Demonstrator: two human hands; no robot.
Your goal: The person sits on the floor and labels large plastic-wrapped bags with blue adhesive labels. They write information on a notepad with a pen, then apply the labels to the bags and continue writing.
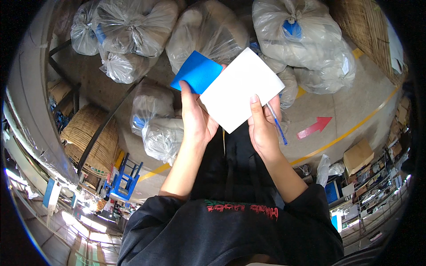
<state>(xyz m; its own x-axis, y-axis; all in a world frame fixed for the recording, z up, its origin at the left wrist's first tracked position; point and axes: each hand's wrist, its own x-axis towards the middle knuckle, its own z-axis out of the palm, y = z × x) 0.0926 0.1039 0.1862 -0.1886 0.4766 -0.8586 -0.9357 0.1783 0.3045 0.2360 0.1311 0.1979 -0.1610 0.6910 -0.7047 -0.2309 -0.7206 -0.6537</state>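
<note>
Blue and smooth, a small four-cornered card [195, 73] is held in front of the body, pinched by the left hand [198, 119], with the thumb laid on its face and the other fingers mostly hidden behind. Directly beside it, to the right, a larger white rectangular sheet [242, 91] is held at a slant—its edge meets the blue card, though whether the two are joined cannot be told. The white sheet is gripped near its lower right edge by the right hand [262, 128], thumb on top. A slim pen with a blue end [277, 124] is also kept in that hand, sticking out beside the sheet.

Beyond, knotted clear plastic bags with pale contents [301, 37] are piled on a grey floor [321, 103], which is marked by a red arrow [315, 127] and a curved yellow line [348, 136]. At the left, a tan woven basket [91, 135] and a blue stool [125, 179] are seen.
</note>
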